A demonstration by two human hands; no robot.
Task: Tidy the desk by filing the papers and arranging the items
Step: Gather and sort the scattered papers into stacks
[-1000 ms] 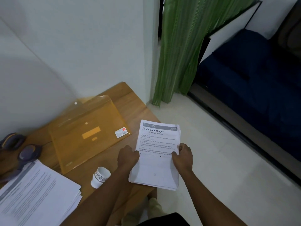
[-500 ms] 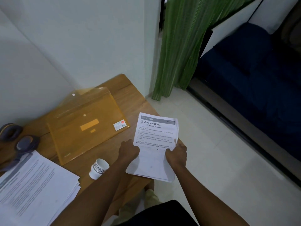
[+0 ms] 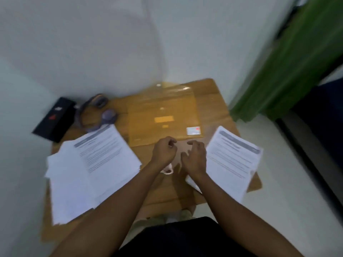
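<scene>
Here, a smaller stack of papers (image 3: 233,160) lies at the desk's (image 3: 213,101) 3 o'clock edge, overhanging it slightly. A larger, looser stack (image 3: 92,167) sits at 9 o'clock. Between them both hands hover empty: the left hand (image 3: 164,151) loosely curled, the right hand (image 3: 194,156) with fingers spread. A small white cup (image 3: 168,168) peeks from under the left wrist (mostly hidden). At 12 o'clock lies an orange plastic folder (image 3: 163,115); headphones (image 3: 98,112) and a black box (image 3: 54,119) sit at 10 o'clock.
</scene>
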